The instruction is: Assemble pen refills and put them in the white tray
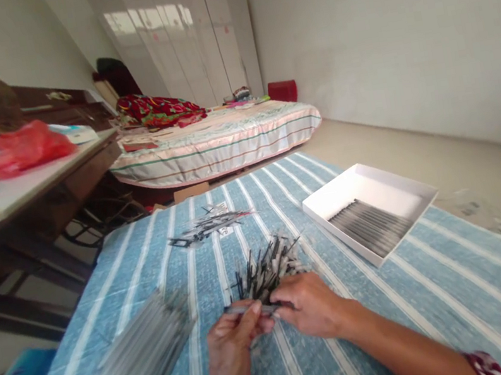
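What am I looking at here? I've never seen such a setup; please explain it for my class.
No machine here: a person's bare left hand and right hand do the work. The one picture comes from a camera worn on that person's head, looking forward and down. On the blue striped cloth, a heap of dark pieces lies just beyond the hands, another pile farther off, and blurred grey rods to the left. A white box to the right holds dark rods. Both hands hold a slim dark piece between their fingertips.

Pale walls — broad bed
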Action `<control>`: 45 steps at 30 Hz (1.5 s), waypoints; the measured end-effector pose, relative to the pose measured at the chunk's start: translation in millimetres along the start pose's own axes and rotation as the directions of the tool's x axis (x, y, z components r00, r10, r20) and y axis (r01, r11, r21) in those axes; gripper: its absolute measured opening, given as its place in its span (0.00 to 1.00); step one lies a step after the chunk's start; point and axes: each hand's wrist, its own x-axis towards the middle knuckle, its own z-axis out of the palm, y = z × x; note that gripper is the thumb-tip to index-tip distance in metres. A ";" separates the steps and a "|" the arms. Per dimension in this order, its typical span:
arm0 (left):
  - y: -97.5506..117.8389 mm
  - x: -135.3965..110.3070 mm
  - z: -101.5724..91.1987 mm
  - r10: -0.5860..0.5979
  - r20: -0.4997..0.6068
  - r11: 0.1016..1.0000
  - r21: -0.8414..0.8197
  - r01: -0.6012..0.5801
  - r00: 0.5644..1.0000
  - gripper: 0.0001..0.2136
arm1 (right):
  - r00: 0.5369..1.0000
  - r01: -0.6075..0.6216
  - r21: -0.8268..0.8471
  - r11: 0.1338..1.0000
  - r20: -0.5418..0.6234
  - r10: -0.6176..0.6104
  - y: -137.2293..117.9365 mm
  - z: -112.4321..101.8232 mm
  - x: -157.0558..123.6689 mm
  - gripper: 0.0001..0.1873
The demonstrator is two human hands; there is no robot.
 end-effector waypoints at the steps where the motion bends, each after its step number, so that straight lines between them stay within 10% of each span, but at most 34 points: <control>1: 0.6 -1.4 2.6 0.002 0.014 0.999 0.036 -0.002 1.000 0.10 | 1.000 0.004 -0.059 0.998 0.019 -0.003 0.2 -4.5 -2.1 0.10; 6: 6.0 1.8 4.5 0.038 -0.068 0.968 0.250 -0.020 0.997 0.18 | 0.980 -0.187 -0.266 0.946 -0.111 0.163 41.3 -49.3 -17.6 0.12; 10: 7.4 11.3 -7.9 0.124 -0.187 0.922 0.384 -0.043 0.975 0.17 | 0.786 -0.616 -0.429 0.661 -0.383 0.485 102.5 -103.0 -38.2 0.11; 14: 6.4 16.6 -17.7 0.196 -0.211 0.871 0.486 -0.071 0.958 0.18 | 0.636 -0.762 -0.433 0.481 -0.362 0.681 144.4 -133.4 -54.5 0.11; 39: 7.3 15.8 -32.1 0.365 -0.181 0.745 0.645 -0.170 0.914 0.09 | 0.622 -0.726 -0.556 0.405 -0.279 0.732 149.1 -136.0 -51.4 0.18; 42: 4.8 13.5 -31.4 0.446 -0.082 0.597 0.769 -0.228 0.891 0.08 | 0.696 -0.697 -0.532 0.482 -0.337 0.634 128.5 -121.1 -47.7 0.18; 45: 2.6 10.6 -27.8 0.461 0.036 0.467 0.840 -0.277 0.887 0.08 | 0.864 -0.504 -0.408 0.761 -0.251 0.437 101.2 -90.8 -37.5 0.20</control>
